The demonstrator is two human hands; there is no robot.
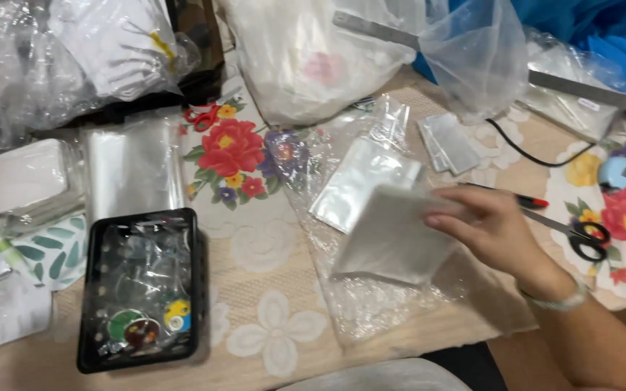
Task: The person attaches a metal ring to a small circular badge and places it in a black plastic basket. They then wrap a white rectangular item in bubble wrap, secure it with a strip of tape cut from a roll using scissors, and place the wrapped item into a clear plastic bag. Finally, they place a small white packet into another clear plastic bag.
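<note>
The right hand (pixel 498 232) comes in from the right edge, a pale bracelet (pixel 561 300) on its wrist, and its grip is clenched on a white folded cloth (pixel 396 235), fingers curled over the cloth's far right corner. The cloth hangs just above a crinkled sheet of clear plastic (pixel 371 308) spread on the desk (pixel 255 340), in the middle of the scene, slightly right. No left hand shows in the view.

Just beyond the cloth lies a flat clear bag (pixel 360 181), and farther right a small stack of clear sleeves (pixel 447 141). To the right of the hand rest black-handled scissors (pixel 581 235) and, just beyond them, a pen with a red tip (pixel 519 197). A black cord (pixel 527 152) curls on the desk past those.

At the near left stands a black tray (pixel 99 289) holding clear wrappers and a few round coloured badges (pixel 150 326). Beyond it lies a pile of clear plastic sheets (pixel 132 166), and to the left of that a white box (pixel 27 174). Small red scissors (pixel 201 116) lie on the flowered cloth covering the desk. Along the far side sit bulky plastic bags (pixel 313 58), with a long metal ruler (pixel 588 87) stretching to the right.
</note>
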